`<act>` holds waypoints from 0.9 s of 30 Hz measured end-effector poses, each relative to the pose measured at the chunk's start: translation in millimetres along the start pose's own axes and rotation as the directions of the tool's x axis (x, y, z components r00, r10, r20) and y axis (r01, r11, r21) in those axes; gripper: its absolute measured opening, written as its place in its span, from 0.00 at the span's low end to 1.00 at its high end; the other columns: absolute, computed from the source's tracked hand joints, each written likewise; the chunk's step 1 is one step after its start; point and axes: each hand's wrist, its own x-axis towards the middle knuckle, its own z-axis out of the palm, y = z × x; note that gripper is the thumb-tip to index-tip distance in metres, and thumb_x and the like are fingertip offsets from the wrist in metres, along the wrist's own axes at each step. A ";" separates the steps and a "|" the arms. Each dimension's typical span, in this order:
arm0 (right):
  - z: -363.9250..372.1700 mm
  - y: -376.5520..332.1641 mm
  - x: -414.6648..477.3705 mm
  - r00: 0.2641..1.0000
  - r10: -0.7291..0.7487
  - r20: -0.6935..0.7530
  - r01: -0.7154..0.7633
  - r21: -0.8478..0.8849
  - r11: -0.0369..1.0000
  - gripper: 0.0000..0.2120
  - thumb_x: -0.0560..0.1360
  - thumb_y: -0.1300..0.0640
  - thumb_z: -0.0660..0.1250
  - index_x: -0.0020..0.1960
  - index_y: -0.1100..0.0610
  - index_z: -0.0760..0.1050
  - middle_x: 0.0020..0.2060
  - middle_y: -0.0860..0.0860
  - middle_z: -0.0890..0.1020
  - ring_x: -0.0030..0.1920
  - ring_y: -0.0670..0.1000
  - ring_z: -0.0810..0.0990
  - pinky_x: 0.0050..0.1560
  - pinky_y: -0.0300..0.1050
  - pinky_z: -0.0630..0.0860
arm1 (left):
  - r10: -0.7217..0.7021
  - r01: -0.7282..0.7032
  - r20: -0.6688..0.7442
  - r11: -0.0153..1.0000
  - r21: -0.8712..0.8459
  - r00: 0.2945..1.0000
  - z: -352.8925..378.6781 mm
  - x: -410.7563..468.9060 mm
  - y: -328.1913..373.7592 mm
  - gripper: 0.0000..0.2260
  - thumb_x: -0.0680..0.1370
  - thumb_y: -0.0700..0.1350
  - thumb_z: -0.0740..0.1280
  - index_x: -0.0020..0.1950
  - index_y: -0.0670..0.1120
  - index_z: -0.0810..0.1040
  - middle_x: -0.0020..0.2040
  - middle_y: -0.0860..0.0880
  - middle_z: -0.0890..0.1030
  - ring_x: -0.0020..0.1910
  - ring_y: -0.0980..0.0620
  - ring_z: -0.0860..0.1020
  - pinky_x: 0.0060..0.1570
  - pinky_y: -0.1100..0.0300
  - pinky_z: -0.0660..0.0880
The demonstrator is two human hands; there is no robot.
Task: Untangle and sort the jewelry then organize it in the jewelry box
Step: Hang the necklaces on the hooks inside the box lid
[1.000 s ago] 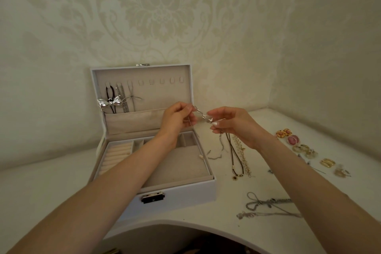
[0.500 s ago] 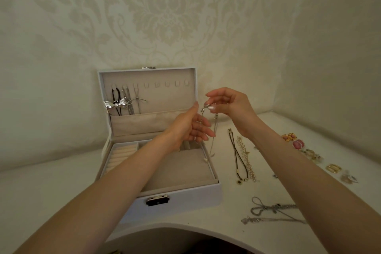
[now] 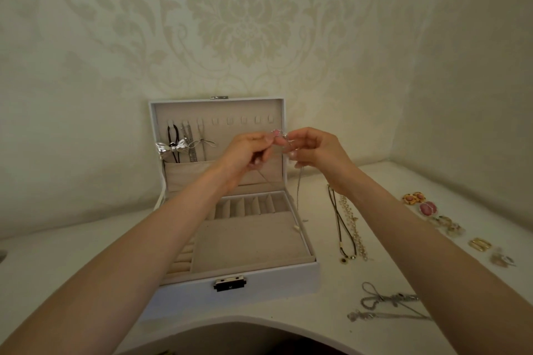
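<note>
An open white jewelry box [image 3: 268, 282] stands on the table, its beige lid upright with a row of hooks. Three necklaces, one with a silver bow [image 3: 170, 148], hang from the left hooks. My left hand [image 3: 248, 153] and my right hand [image 3: 311, 150] meet in front of the lid's right side. Both pinch a thin silver necklace [image 3: 299, 190] near its top, where a small pink piece shows. Its chain hangs down over the box's right edge, ending in a pale bead.
To the right of the box lie a black cord necklace [image 3: 340, 228] and a gold chain [image 3: 353, 229]. Silver chains [image 3: 386, 301] lie near the front edge. Earrings and rings [image 3: 444, 223] are spread at the far right. Walls close in behind and on the right.
Both hands rose from above the box's tray to the level of the lid's hooks, lifting the thin necklace. My left hand went from open beside the chain to pinching it.
</note>
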 end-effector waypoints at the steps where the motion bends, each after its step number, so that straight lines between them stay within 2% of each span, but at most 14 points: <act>1: 1.2 0.2 0.3 0.999 0.036 0.014 -0.036 -0.009 0.999 0.14 0.71 0.73 0.67 0.53 0.59 0.79 0.39 0.53 0.82 0.33 0.45 0.78 0.36 0.38 0.76 | 0.010 -0.010 -0.019 1.000 -0.008 1.000 -2.9 -0.2 1.9 0.12 0.80 0.38 0.57 0.47 0.41 0.80 0.23 0.52 0.67 0.22 0.57 0.60 0.24 0.66 0.55; 4: 4.4 0.1 -0.4 0.992 0.114 0.059 -0.110 -0.073 0.991 0.08 0.73 0.67 0.68 0.51 0.60 0.81 0.33 0.52 0.80 0.29 0.46 0.72 0.32 0.37 0.71 | 0.023 -0.025 -0.061 0.999 -0.034 0.998 -10.5 -3.7 6.6 0.12 0.79 0.40 0.56 0.44 0.41 0.79 0.19 0.53 0.62 0.20 0.57 0.56 0.25 0.62 0.50; 7: 7.3 -0.6 -1.3 0.989 0.116 0.087 -0.107 -0.098 0.989 0.05 0.74 0.60 0.70 0.47 0.61 0.82 0.28 0.50 0.75 0.27 0.46 0.67 0.30 0.38 0.63 | 0.040 -0.052 -0.090 0.990 -0.134 0.995 -17.8 -7.6 10.2 0.14 0.79 0.41 0.53 0.41 0.41 0.76 0.17 0.53 0.59 0.18 0.57 0.54 0.25 0.61 0.47; 11: 12.6 -7.5 -0.9 0.990 0.084 0.109 -0.076 -0.081 0.994 0.06 0.75 0.57 0.69 0.45 0.59 0.82 0.25 0.48 0.70 0.25 0.44 0.63 0.28 0.37 0.58 | 0.077 -0.098 -0.185 0.989 -0.110 0.980 -24.6 -9.8 15.3 0.14 0.80 0.48 0.58 0.39 0.42 0.75 0.15 0.53 0.58 0.17 0.57 0.55 0.21 0.64 0.51; 13: 15.3 -12.5 0.7 0.993 0.065 0.095 -0.057 -0.080 0.995 0.07 0.75 0.56 0.70 0.46 0.59 0.82 0.26 0.48 0.71 0.25 0.44 0.64 0.27 0.35 0.59 | 0.089 -0.116 -0.273 0.990 -0.085 0.958 -27.1 -9.9 16.9 0.13 0.80 0.47 0.61 0.38 0.43 0.74 0.16 0.53 0.62 0.18 0.58 0.58 0.20 0.65 0.54; 17: 22.8 -23.7 6.3 0.998 0.009 0.056 -0.007 -0.050 0.999 0.07 0.75 0.55 0.69 0.43 0.58 0.81 0.29 0.49 0.76 0.25 0.45 0.65 0.26 0.35 0.60 | -0.055 0.041 -0.376 0.998 -0.044 0.925 -32.3 -11.4 17.0 0.12 0.78 0.42 0.60 0.35 0.44 0.71 0.21 0.52 0.75 0.19 0.58 0.68 0.20 0.69 0.63; 20: 29.9 -32.3 12.0 0.999 -0.030 0.045 0.031 -0.023 0.999 0.08 0.75 0.54 0.69 0.40 0.58 0.80 0.28 0.50 0.76 0.23 0.45 0.65 0.24 0.35 0.60 | -0.159 0.185 -0.322 0.981 0.051 0.933 -34.2 -17.3 13.5 0.11 0.78 0.41 0.61 0.36 0.42 0.73 0.23 0.51 0.78 0.21 0.58 0.73 0.24 0.68 0.70; 23: 37.6 -38.6 17.2 0.997 -0.033 0.073 0.037 -0.052 0.998 0.09 0.76 0.53 0.68 0.42 0.57 0.80 0.27 0.49 0.76 0.23 0.44 0.66 0.24 0.35 0.61 | -0.236 0.276 -0.256 0.951 0.136 0.938 -35.0 -24.7 12.6 0.11 0.79 0.43 0.62 0.38 0.43 0.75 0.28 0.50 0.81 0.26 0.56 0.78 0.33 0.64 0.75; 25: 43.1 -39.9 20.1 0.995 -0.019 0.098 0.026 -0.076 0.997 0.09 0.76 0.53 0.68 0.42 0.57 0.80 0.26 0.49 0.76 0.22 0.44 0.66 0.25 0.35 0.61 | -0.272 0.321 -0.223 0.919 0.227 0.936 -36.2 -28.9 14.6 0.11 0.79 0.44 0.62 0.39 0.43 0.76 0.34 0.48 0.82 0.32 0.54 0.80 0.41 0.61 0.76; 27: 49.3 -39.7 22.7 0.992 0.001 0.127 0.013 -0.108 0.994 0.08 0.76 0.53 0.68 0.42 0.57 0.81 0.26 0.48 0.76 0.23 0.44 0.66 0.25 0.35 0.61 | -0.281 0.335 -0.199 0.879 0.338 0.939 -38.9 -31.7 15.3 0.10 0.79 0.43 0.63 0.39 0.44 0.76 0.37 0.47 0.81 0.33 0.56 0.80 0.42 0.63 0.75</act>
